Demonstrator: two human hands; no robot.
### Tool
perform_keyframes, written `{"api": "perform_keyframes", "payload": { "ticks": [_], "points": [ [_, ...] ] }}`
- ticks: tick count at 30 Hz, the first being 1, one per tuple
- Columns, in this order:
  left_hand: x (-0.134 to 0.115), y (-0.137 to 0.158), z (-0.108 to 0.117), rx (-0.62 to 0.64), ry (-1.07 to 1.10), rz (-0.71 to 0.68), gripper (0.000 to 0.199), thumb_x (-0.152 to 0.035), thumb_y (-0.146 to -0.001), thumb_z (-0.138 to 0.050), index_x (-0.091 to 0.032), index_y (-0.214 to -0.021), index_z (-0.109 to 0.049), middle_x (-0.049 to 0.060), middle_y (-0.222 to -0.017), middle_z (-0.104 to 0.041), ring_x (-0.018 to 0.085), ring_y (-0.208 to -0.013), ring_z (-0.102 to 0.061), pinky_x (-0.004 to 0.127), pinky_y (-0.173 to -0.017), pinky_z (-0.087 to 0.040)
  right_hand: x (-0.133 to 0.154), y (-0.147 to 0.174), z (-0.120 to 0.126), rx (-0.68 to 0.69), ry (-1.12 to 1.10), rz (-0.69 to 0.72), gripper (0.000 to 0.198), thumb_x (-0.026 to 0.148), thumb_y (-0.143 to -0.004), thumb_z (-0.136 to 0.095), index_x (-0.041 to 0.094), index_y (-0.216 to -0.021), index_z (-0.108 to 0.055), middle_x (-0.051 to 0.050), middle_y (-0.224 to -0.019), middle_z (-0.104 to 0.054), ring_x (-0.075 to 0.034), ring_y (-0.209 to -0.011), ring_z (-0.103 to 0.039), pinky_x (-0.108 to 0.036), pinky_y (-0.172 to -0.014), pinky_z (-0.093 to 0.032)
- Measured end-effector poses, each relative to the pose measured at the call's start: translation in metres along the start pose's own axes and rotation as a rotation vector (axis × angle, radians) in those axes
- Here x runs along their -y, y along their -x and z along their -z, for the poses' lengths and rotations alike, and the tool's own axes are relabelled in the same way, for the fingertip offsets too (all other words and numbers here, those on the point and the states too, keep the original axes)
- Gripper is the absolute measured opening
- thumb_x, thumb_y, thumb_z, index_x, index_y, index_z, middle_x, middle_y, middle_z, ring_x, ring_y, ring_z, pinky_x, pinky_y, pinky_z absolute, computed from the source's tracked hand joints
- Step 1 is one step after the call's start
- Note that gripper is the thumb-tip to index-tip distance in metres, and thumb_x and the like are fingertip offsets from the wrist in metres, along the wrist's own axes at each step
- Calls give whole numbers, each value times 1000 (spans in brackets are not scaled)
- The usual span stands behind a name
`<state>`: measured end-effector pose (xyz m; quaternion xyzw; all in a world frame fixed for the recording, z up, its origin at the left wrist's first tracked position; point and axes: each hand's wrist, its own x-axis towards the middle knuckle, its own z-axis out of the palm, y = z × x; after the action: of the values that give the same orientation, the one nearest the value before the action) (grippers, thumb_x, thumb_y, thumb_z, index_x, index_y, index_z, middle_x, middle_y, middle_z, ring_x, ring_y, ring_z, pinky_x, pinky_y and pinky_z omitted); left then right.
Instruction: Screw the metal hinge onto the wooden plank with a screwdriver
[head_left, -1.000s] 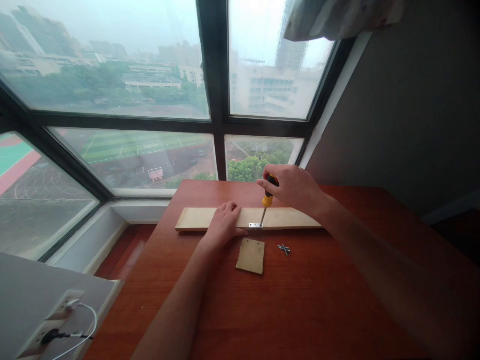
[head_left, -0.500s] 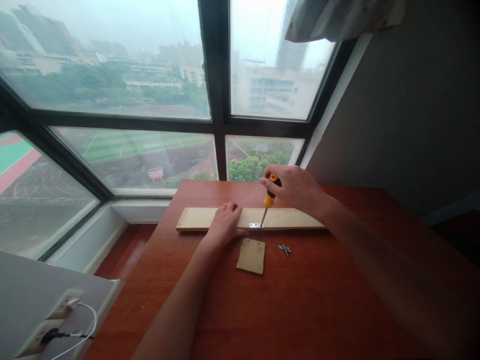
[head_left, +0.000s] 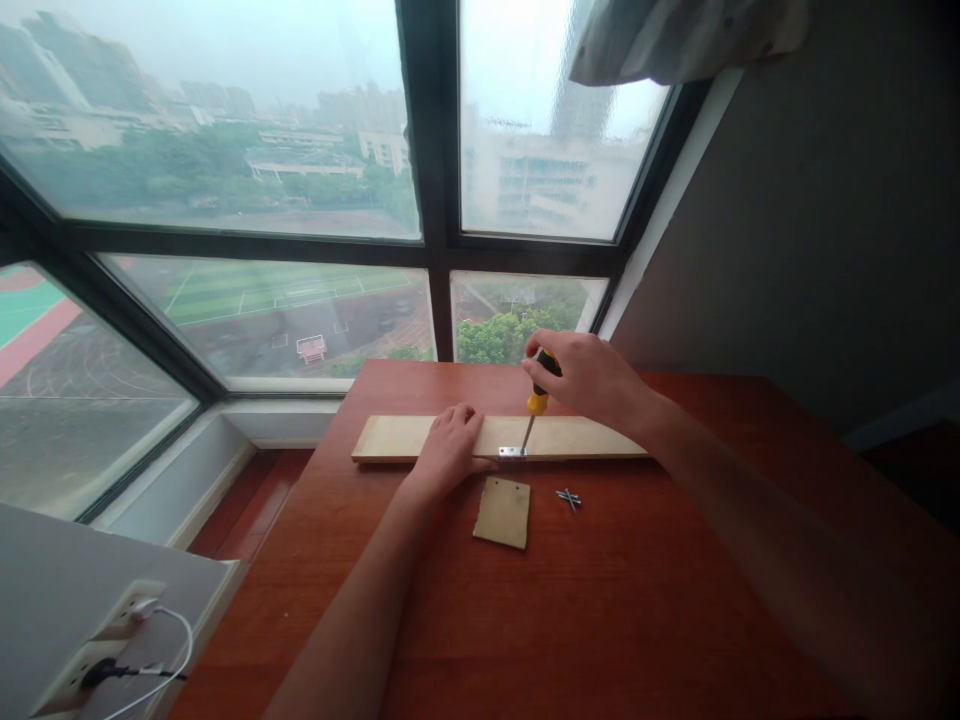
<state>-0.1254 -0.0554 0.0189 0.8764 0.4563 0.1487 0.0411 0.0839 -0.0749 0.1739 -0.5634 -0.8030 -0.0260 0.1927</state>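
Observation:
A long pale wooden board (head_left: pixel 397 437) lies across the table. My left hand (head_left: pixel 448 445) grips it left of its middle, fingers over the top and thumb at the front edge. In my right hand (head_left: pixel 585 375) is a screwdriver (head_left: pixel 536 403) with a yellow and black handle, its fingers wrapped round the grip. The shaft slants down to the right end of a small silver metal hinge (head_left: pixel 511 453) on the board's front edge. Whether a screw sits under the tip is too small to tell. Just in front lies a small thin wooden plate (head_left: pixel 502 514) with two holes.
Several loose screws (head_left: pixel 570 499) lie in a small heap right of the wooden plate. The reddish-brown table (head_left: pixel 600 620) stands against large windows. At the lower left, plugs and a white cable (head_left: pixel 187 635) hang from wall sockets. A grey wall rises on the right.
My right hand has turned slightly round the screwdriver handle, which shows more black now. The left hand, the board and the hinge have not moved.

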Motion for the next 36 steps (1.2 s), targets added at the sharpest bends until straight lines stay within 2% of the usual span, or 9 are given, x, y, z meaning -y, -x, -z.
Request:
{"api": "perform_keyframes", "payload": {
  "ticks": [5, 11, 13, 15, 19, 24, 28, 31, 36],
  "points": [
    [1, 0, -3, 1, -8, 7, 63, -47, -63, -80, -18, -112, -54, 13, -118, -53, 31, -108, -52, 40, -95, -41, -3, 3, -1, 13, -86, 23, 28, 28, -82, -54, 22, -109, -55, -4, -101, -67, -18, -80, -60, -29, -66, -39],
    [2, 1, -4, 13, 7, 16, 64, -48, -65, -79, -19, -116, -52, 13, -123, -53, 31, -111, -52, 41, -97, -39, -2, 2, -1, -33, 18, -27, 27, 47, -89, -48, 24, -95, -60, -3, -81, -66, -19, -71, -58, -30, -59, -36],
    [2, 1, -3, 21, 6, 15, 64, -48, -65, -79, -20, -116, -52, 13, -124, -53, 31, -113, -51, 41, -98, -38, -3, 1, -3, -30, -15, -5, 23, 41, -89, -47, 23, -96, -60, -3, -83, -66, -19, -73, -58, -30, -62, -38],
    [1, 1, -2, 28, 1, 13, 64, -48, -66, -79, -20, -116, -51, 13, -123, -55, 31, -114, -51, 40, -98, -38, -4, 1, -3, -26, -61, 26, 20, 31, -86, -50, 22, -101, -59, -4, -94, -67, -18, -79, -59, -30, -67, -40],
    [0, 1, 0, 34, -5, 12, 63, -49, -66, -78, -20, -115, -50, 13, -121, -56, 30, -115, -51, 40, -98, -38, -2, 3, -1, 5, -98, 65, 29, 24, -80, -53, 21, -108, -56, -5, -109, -65, -18, -84, -59, -29, -70, -41],
    [0, 1, 0, 36, 8, 14, 60, -49, -67, -77, -21, -113, -51, 12, -120, -57, 30, -114, -52, 40, -97, -38, 3, 4, 3, -22, 55, -19, 25, 45, -89, -47, 23, -91, -60, -3, -84, -66, -18, -71, -57, -29, -58, -35],
    [1, 0, 0, 36, 32, 20, 62, -48, -66, -78, -21, -114, -51, 13, -121, -56, 31, -115, -51, 41, -98, -38, 2, 4, 1, -15, -17, 3, 17, 31, -86, -50, 23, -98, -58, -4, -93, -67, -18, -76, -59, -29, -63, -37],
    [0, 0, 1, 40, 41, 27, 63, -48, -65, -79, -21, -115, -51, 13, -122, -56, 31, -116, -51, 41, -98, -38, 2, 5, 1, 8, -100, 18, 26, 25, -80, -54, 22, -106, -56, -4, -100, -67, -18, -78, -60, -29, -63, -39],
    [1, 1, 1, 31, 43, 12, 63, -51, -67, -77, -19, -115, -51, 13, -120, -56, 31, -114, -52, 41, -98, -38, 4, 5, 2, -37, 12, -33, 21, 41, -87, -49, 23, -91, -60, -3, -86, -67, -17, -69, -57, -29, -56, -33]
  ]
}}
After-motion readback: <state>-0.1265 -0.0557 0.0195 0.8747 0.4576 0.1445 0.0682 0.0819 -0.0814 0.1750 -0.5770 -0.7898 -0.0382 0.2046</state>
